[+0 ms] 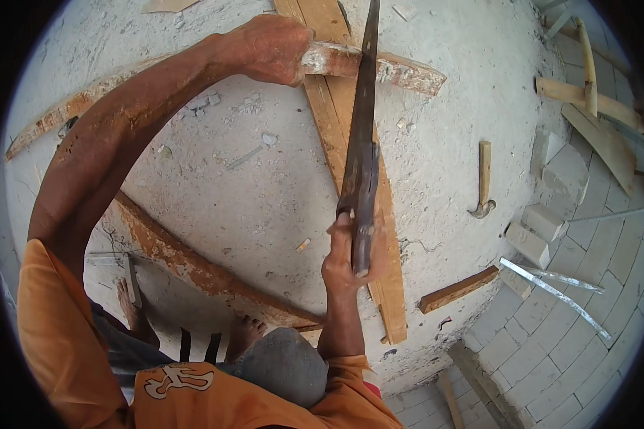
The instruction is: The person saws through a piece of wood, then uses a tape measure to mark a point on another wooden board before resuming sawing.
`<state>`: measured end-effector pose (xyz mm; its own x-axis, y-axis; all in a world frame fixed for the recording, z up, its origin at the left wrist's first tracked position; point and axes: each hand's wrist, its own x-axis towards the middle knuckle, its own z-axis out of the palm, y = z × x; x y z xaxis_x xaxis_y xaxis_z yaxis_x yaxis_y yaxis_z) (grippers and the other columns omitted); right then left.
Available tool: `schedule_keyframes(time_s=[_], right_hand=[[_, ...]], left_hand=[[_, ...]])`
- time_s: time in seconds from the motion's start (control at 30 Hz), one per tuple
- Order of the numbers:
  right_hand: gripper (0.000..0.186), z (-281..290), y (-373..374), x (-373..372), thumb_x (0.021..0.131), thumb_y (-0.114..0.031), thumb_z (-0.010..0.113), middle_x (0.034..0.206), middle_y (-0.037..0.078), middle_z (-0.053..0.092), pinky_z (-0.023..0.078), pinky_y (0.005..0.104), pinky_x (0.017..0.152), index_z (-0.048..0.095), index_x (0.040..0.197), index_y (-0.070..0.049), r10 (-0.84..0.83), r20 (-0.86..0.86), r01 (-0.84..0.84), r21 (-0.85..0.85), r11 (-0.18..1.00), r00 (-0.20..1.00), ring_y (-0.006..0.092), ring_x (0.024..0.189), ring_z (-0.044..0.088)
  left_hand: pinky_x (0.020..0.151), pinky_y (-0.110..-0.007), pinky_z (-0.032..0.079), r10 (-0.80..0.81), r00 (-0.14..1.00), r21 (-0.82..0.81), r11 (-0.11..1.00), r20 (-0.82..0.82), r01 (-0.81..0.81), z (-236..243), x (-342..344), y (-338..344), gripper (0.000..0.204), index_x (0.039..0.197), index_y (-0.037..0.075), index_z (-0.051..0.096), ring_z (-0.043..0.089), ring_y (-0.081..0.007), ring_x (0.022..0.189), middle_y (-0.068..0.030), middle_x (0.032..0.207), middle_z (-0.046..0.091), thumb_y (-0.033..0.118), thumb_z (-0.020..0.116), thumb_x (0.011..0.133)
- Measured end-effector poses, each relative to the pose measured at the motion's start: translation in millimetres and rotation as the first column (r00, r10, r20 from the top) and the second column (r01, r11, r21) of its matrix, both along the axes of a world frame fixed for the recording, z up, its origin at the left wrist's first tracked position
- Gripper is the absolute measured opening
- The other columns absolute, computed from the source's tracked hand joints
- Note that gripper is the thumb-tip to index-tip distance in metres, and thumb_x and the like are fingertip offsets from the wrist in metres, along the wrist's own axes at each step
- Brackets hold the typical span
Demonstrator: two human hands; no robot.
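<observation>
My right hand (340, 256) is wrapped round the dark handle of a handsaw (366, 96). The saw's blade points away from me and lies across a weathered wooden plank (411, 73) coated with whitish residue. To the left of the blade, my left hand (277, 51) is closed on that same plank in a fist. The plank runs crosswise over brown boards (330, 118), which stretch from the far edge toward me beneath the saw. Its long left part shows beyond my left forearm. Whether the teeth are cutting into the wood, I cannot tell.
A claw hammer (484, 175) lies on the dusty floor at the right. Nearer are a short wood block (458, 289) and shiny metal strips (558, 297). Pale blocks (528, 243) stand by the block wall (587, 264). Another long plank (207, 275) lies by my feet.
</observation>
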<state>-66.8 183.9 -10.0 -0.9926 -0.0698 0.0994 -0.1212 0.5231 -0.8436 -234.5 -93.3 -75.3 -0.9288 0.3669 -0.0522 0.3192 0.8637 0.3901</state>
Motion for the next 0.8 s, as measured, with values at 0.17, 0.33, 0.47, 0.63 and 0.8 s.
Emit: schedule_keyframes(time_s=[0.17, 0.33, 0.47, 0.63, 0.8], right_hand=[[0.039, 11, 10, -26, 0.082, 0.005, 0.062, 0.089, 0.014, 0.068, 0.051, 0.0286, 0.061, 0.057, 0.120, 0.012, -0.023, 0.008, 0.023, -0.032, 0.999, 1.000, 0.0160, 0.068, 0.063], [0.021, 12, -26, -38, 0.083, 0.003, 0.064, 0.074, 0.005, 0.059, 0.042, 0.0250, 0.049, 0.059, 0.103, 0.007, -0.067, -0.017, 0.066, -0.063, 0.996, 0.998, 0.0097, 0.055, 0.050], [0.016, -52, 65, 60, 0.085, 0.002, 0.062, 0.071, 0.005, 0.055, 0.040, 0.0249, 0.050, 0.060, 0.100, 0.007, 0.094, 0.261, -0.005, -0.323, 0.946, 0.961, 0.0100, 0.055, 0.048], [0.011, 24, -41, -65, 0.085, 0.003, 0.061, 0.071, 0.005, 0.056, 0.041, 0.0259, 0.051, 0.060, 0.095, 0.008, -0.049, 0.075, 0.057, -0.116, 0.992, 0.996, 0.0107, 0.057, 0.049], [0.026, 2, 15, 24, 0.083, 0.005, 0.059, 0.102, 0.028, 0.067, 0.056, 0.0338, 0.071, 0.058, 0.108, 0.014, 0.001, -0.052, -0.003, -0.035, 0.999, 0.999, 0.0293, 0.084, 0.071]], left_hand=[[0.048, -0.036, 0.050, 0.004, 0.991, -0.080, 0.997, 0.132, 0.006, 39, -14, 10, 0.028, 0.085, -0.008, 0.059, 0.062, -0.0270, 0.051, -0.0167, 0.057, 0.059, 0.012, 0.068, 0.067], [0.050, -0.039, 0.051, 0.029, 0.994, -0.035, 0.999, 0.108, -0.025, 36, -6, 12, 0.028, 0.083, -0.008, 0.060, 0.062, -0.0288, 0.052, -0.0176, 0.058, 0.060, 0.013, 0.070, 0.066], [0.051, -0.038, 0.053, 0.022, 0.995, -0.081, 0.997, 0.098, -0.014, 27, -5, 9, 0.032, 0.087, -0.009, 0.061, 0.062, -0.0290, 0.051, -0.0167, 0.058, 0.060, 0.013, 0.069, 0.066], [0.051, -0.037, 0.051, 0.063, 0.998, -0.063, 0.996, 0.014, -0.062, 27, 3, 13, 0.032, 0.084, -0.009, 0.061, 0.061, -0.0282, 0.051, -0.0159, 0.057, 0.060, 0.015, 0.070, 0.064], [0.052, -0.038, 0.052, 0.057, 0.994, -0.078, 0.996, 0.096, -0.050, 24, -9, -2, 0.032, 0.084, -0.008, 0.061, 0.063, -0.0287, 0.052, -0.0172, 0.057, 0.059, 0.013, 0.070, 0.061]])
